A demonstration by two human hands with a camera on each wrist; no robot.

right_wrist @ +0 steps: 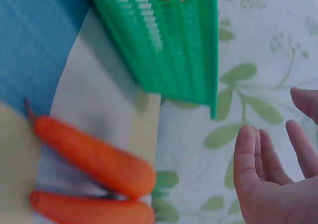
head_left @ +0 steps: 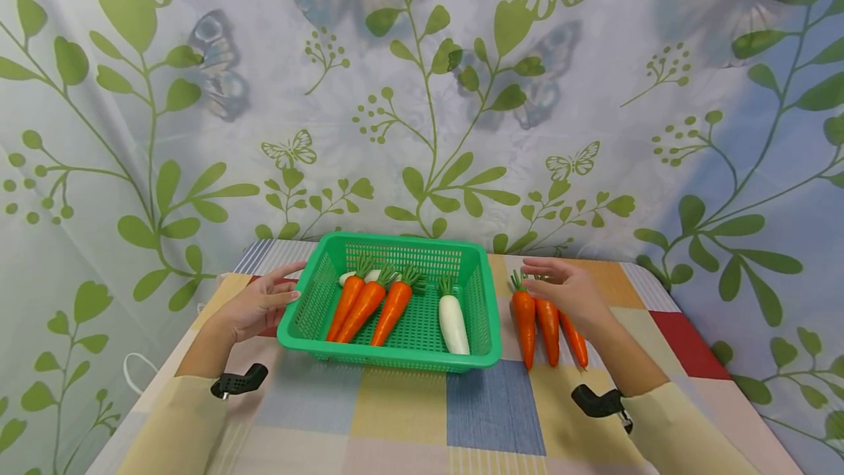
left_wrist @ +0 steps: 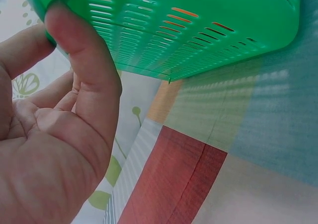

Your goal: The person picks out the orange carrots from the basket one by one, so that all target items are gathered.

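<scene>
A green plastic basket stands on the table between my hands. My left hand pinches its left rim, thumb and a finger at the edge in the left wrist view. Three carrots with green tops lie in the basket's left half, over white pieces partly hidden beneath. A white radish lies apart at the right. Beyond the basket's right side, my right hand hangs with relaxed, spread fingers over three more carrots, holding nothing. In the right wrist view its fingers are apart from the basket wall.
A patchwork tablecloth covers the table. Behind it hangs a leaf-patterned curtain. A white cable loops at the table's left edge. Each wrist carries a black camera mount.
</scene>
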